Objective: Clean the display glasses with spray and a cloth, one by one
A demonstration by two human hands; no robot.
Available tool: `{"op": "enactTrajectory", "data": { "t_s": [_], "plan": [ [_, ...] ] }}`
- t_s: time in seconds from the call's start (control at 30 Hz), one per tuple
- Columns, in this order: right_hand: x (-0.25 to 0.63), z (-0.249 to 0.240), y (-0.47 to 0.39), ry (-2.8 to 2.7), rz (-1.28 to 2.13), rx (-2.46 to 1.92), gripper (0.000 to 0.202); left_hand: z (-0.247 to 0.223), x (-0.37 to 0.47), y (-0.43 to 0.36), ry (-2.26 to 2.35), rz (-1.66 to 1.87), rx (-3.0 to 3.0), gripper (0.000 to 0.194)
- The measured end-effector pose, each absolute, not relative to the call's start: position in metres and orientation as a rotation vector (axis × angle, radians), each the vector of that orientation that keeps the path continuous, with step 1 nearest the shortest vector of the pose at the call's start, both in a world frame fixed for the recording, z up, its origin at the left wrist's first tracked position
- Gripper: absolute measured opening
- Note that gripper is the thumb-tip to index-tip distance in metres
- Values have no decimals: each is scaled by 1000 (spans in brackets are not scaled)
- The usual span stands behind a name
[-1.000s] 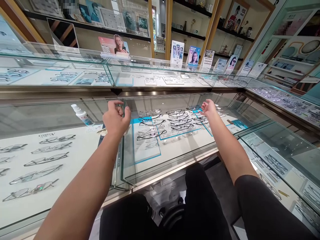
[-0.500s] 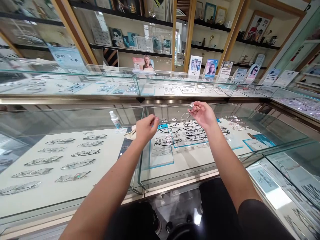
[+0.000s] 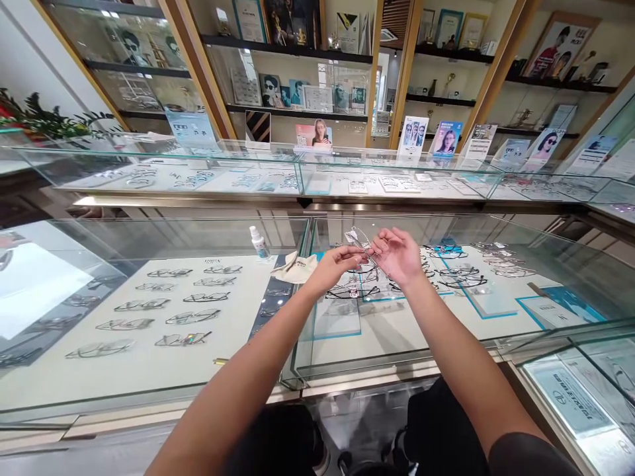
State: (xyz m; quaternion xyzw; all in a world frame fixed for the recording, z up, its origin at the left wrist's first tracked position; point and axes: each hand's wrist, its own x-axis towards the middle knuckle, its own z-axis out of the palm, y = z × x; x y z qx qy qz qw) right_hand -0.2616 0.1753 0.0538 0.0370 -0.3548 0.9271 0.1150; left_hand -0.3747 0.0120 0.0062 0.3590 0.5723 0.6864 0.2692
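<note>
A thin-framed pair of glasses (image 3: pixel 362 237) is held up over the glass counter between my two hands. The fingers of my left hand (image 3: pixel 340 268) are pinched on its lower side. My right hand (image 3: pixel 397 256) grips it from the right, fingers curled near the frame and palm partly turned up. Below my hands, rows of dark-framed glasses (image 3: pixel 353 291) lie in the case on blue-edged sheets. Left of my left hand sit a beige cloth (image 3: pixel 296 268) and a white spray bottle (image 3: pixel 258 242).
More glasses (image 3: pixel 143 304) lie in two columns in the left case (image 3: pixel 238 383). A raised glass showcase (image 3: pixel 218 202) with standing cards (image 3: pixel 413 137) runs behind. Shelves with pictures (image 3: pixel 317 98) line the wall. A plant (image 3: pixel 44 122) is at the far left.
My left hand has moved right and taken hold of the glasses, which my right hand held alone before. My right hand has come lower. The view has turned left, and the beige cloth shows more fully.
</note>
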Motion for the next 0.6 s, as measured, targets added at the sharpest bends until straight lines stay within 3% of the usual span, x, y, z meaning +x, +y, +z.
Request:
{"op": "enactTrajectory", "data": {
  "t_s": [0.4,0.6],
  "plan": [
    [-271,45,169,-1207,2667,199,18,2,-381,8,1587,1938,858,48],
    [-276,37,171,-1680,2051,-77,20,14,-384,2,1694,1967,980,45]
  ]
}}
